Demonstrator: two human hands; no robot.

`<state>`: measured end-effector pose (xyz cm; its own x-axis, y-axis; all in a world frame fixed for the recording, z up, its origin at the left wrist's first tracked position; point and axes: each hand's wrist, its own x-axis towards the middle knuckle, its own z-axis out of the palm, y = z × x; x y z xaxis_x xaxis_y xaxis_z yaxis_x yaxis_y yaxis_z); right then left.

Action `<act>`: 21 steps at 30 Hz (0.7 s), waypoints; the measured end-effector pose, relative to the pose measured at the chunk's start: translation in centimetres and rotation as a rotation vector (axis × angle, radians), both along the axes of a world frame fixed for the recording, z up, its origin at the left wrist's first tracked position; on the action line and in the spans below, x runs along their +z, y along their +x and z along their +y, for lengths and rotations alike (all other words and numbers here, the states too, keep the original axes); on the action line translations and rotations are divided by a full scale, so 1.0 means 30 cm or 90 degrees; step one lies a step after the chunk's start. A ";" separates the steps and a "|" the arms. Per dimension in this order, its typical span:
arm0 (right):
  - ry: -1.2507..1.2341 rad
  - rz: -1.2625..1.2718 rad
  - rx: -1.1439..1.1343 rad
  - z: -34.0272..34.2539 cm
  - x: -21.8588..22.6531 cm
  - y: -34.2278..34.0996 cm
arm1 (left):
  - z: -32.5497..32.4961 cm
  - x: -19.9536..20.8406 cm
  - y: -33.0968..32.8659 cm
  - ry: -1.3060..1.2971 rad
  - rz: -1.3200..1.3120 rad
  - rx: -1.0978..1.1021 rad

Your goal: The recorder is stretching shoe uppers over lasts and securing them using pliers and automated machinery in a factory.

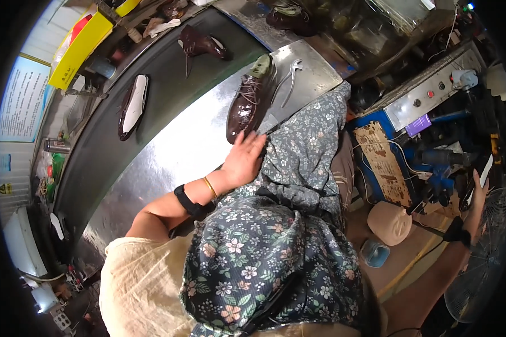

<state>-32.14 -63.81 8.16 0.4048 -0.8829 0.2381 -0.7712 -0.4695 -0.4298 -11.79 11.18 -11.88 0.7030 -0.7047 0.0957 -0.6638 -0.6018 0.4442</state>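
Observation:
My left hand (pixel 243 160) lies flat on the shiny metal table (pixel 174 163), fingers apart, holding nothing. Its fingertips reach the heel of a glossy brown lace-up shoe (pixel 244 104), which lies on the table with a green last inside. That arm wears a black wristband and a gold bangle. Far out at the right edge, my right hand (pixel 478 188), also with a black wristband, grips a thin flat white piece (pixel 486 170); what that piece is I cannot tell. A floral apron (pixel 298 224) covers my lap.
Metal pincers (pixel 289 78) lie beside the shoe. On the dark conveyor belt (pixel 163 78) behind sit another brown shoe (pixel 205 45) and one showing a white sole (pixel 134 104). A yellow box (pixel 78 48) stands far left, a button panel (pixel 427 92) right, a fan (pixel 483 269) low right.

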 end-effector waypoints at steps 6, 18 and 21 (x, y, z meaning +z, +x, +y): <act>-0.201 -0.001 -0.125 0.170 -0.047 0.022 | -0.093 0.114 0.015 -0.197 0.212 0.051; -0.150 -0.479 0.218 0.782 -0.045 0.015 | -0.502 0.291 0.116 -0.431 0.652 -0.168; -0.008 -0.451 0.342 1.203 -0.124 0.127 | -0.612 0.334 0.089 -0.496 0.552 -0.134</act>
